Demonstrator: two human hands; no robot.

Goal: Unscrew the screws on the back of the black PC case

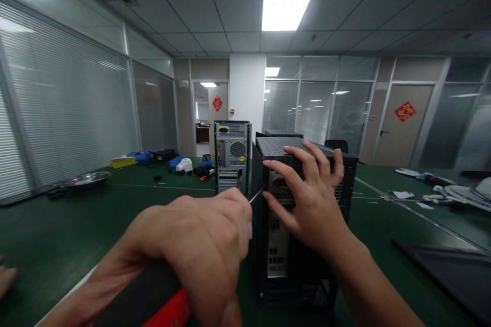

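Observation:
My left hand (pixel 203 235) is closed around a screwdriver with a thick black and red handle (pixel 141 294). Its thin metal shaft (pixel 256 195) points at the upper left rear edge of a black computer case (pixel 278 145), though I cannot tell whether the tip touches. With fingers spread, my right hand (pixel 316 189) rests against the top and rear of that case. Its thumb and forefinger lie beside the case's left edge, close to the shaft tip. Ports show on the metal rear plate (pixel 276 255) lower down. The case stands upright, its rear towards me.
Behind stands a second computer tower (pixel 232 156) on the green table (pixel 126 219). A metal bowl (pixel 88 179), a yellow tray (pixel 123 162) and blue bins are at the back left. A flat black panel (pixel 445 271) lies at right. Part of another hand (pixel 5 278) shows at the left edge.

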